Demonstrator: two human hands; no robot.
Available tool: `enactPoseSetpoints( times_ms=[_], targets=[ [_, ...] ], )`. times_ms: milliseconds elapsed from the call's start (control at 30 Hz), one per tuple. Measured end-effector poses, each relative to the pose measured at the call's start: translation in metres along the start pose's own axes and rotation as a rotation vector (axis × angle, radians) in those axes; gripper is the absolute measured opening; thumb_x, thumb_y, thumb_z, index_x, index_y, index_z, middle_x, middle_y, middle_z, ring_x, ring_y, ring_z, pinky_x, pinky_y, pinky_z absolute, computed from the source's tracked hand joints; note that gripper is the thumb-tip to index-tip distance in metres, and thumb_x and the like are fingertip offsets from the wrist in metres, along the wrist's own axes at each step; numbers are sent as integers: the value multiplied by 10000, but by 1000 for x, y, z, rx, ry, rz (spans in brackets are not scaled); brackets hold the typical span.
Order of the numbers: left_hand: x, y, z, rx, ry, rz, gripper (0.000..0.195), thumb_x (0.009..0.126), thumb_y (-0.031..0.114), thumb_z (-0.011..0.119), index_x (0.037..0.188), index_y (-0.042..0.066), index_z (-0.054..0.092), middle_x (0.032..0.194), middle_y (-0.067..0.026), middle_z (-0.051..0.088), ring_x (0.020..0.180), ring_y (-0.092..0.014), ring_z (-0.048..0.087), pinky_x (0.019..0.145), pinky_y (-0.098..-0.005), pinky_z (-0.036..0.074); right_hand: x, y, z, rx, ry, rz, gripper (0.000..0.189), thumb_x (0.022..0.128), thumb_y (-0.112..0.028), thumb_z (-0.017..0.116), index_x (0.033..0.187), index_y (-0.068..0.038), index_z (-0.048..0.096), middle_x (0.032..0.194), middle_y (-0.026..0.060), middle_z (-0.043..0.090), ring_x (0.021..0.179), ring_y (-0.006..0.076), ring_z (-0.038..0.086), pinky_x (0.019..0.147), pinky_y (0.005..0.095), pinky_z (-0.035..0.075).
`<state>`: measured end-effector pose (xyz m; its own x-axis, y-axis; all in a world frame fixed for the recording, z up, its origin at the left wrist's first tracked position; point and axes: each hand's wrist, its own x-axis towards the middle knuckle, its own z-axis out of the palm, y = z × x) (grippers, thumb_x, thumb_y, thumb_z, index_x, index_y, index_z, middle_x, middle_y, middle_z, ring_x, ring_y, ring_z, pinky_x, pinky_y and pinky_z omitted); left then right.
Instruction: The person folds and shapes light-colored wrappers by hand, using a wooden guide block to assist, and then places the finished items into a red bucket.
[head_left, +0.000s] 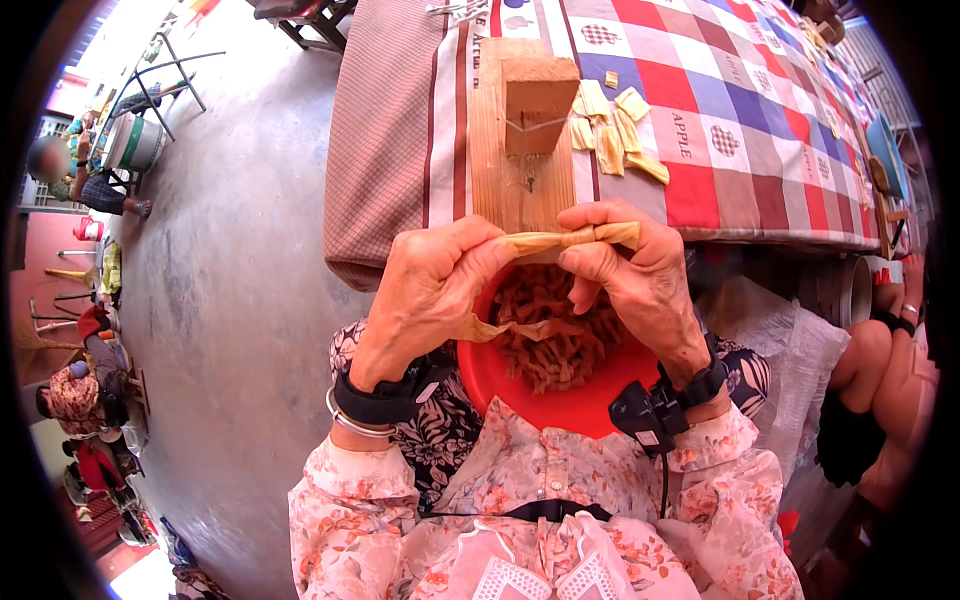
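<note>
A yellowish strip of dried leaf or husk (544, 240) is stretched between my two hands. My left hand (439, 281) pinches one end between thumb and fingers, and a loose tail of the strip hangs below it. At a folded or wrapped part of the strip, my right hand (634, 274) grips with thumb and forefinger. Below both hands, a red plastic basin (577, 409) rests on my lap, holding many small brownish twisted pieces (555, 330). Just beyond my hands lies a wooden board (491, 172) with an upright wooden block (540, 105) on it.
Several folded yellow pieces (611, 135) lie beside the block on the checked tablecloth (690, 165). At right are a clear plastic bag (780, 337) and another person's knee (866, 352). People sit along the left side, past the concrete floor (225, 300).
</note>
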<state>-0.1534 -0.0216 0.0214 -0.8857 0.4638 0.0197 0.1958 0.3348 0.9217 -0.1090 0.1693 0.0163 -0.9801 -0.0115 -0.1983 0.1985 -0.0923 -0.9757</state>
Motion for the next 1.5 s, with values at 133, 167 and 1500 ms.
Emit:
enactPoseSetpoints(
  times_ms=[133,167,1500],
  targets=[
    [15,-9,-4,-2,14,21,116,842,97,598,836,-18,598,571,-100,492,504,-138,461,482,-270,396,13,-3,2,-20,46,19,170,822,-42,595,980,19,579,699,-6,579,525,31,505,455,171,425],
    [18,-9,-5,7,13,27,114,843,94,596,834,-19,595,572,-100,492,505,-139,468,482,-271,396,15,-3,2,-23,55,31,174,819,-45,599,980,20,578,698,-5,579,528,31,505,454,172,425],
    [-88,34,69,-507,-361,-243,187,906,171,539,937,-9,575,744,-12,575,562,-47,515,515,-153,417,-111,-11,-17,-285,24,-240,31,769,11,610,760,19,581,644,58,549,539,107,535,476,231,418]
  ],
)
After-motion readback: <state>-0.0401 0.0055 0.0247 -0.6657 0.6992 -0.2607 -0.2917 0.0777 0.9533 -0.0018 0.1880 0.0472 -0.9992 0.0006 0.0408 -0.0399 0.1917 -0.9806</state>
